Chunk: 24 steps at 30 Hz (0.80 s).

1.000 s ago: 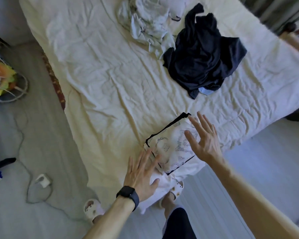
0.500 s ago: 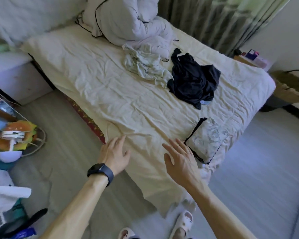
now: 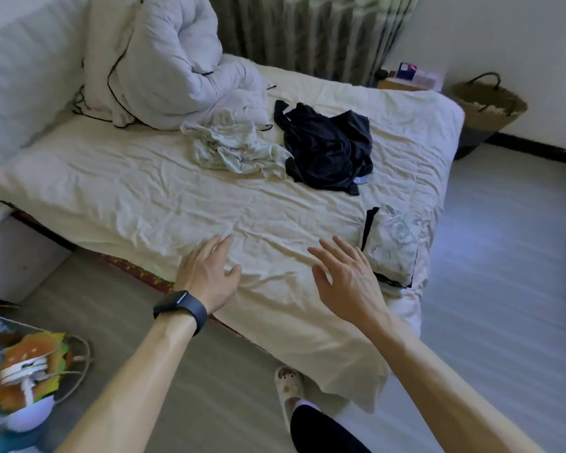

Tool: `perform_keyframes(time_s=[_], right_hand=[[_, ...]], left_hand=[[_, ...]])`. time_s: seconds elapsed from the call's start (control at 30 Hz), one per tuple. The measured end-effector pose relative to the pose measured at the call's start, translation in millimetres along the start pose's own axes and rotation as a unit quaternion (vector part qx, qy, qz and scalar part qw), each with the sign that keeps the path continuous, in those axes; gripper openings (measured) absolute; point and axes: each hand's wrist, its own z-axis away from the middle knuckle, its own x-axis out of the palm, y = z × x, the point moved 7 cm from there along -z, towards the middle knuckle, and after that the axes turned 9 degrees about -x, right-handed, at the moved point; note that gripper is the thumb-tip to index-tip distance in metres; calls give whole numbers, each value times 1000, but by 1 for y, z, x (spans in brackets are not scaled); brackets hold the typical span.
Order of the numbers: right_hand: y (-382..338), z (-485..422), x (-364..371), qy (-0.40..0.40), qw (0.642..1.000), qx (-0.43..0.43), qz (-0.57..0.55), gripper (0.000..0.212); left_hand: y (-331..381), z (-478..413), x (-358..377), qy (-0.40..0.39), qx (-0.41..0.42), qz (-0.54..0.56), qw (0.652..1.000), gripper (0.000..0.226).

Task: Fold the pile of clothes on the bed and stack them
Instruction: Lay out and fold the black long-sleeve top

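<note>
A wide bed (image 3: pixel 138 197) covered by a wrinkled cream sheet fills most of the view, seen from above by a person standing at its near edge. Three pieces of clothing lie on it. The largest is a dark navy garment (image 3: pixel 327 152), crumpled in a loose heap toward the far side of the bed. Touching its left edge is a smaller pale green garment (image 3: pixel 232 148), also crumpled and unfolded. Well apart from these, at the near right corner of the bed, lies a folded white garment (image 3: pixel 392 246) with a faint grey print and black trim, flat and roughly rectangular. Both hands are out over the bare sheet near the front edge, holding nothing: the left hand (image 3: pixel 206 273), with a black watch (image 3: pixel 182 307) on its wrist, has relaxed, spread fingers, and the right hand (image 3: pixel 347 282), just beside the folded garment, is released with fingers splayed. Whether either palm touches the sheet cannot be told. At the head of the bed a puffy white quilt (image 3: pixel 164 60) with black piping is bunched up, its edge meeting the pale green garment. Behind the bed hang grey-green curtains (image 3: pixel 307 27). A woven basket (image 3: pixel 487 106) with handles stands on the floor past the far right corner. A white slipper (image 3: pixel 288 390) shows on the floor below the bed's near edge.
</note>
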Motion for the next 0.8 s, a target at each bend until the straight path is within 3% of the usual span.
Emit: perform_keyframes(time_s=[0.47,0.7,0.8], right_hand=[[6,-200,34,34,994,108,-10,41],[30,-308,96,-11,986,165,15,44],[59,-339,139,-38,972,229,26,46]], left_hand=[[-18,-238,-51,-44,90,-112,989,63],[-38,-390,8,-143,136,-161,967,64],[-50,-457,56,-192,165,-205,945,64]])
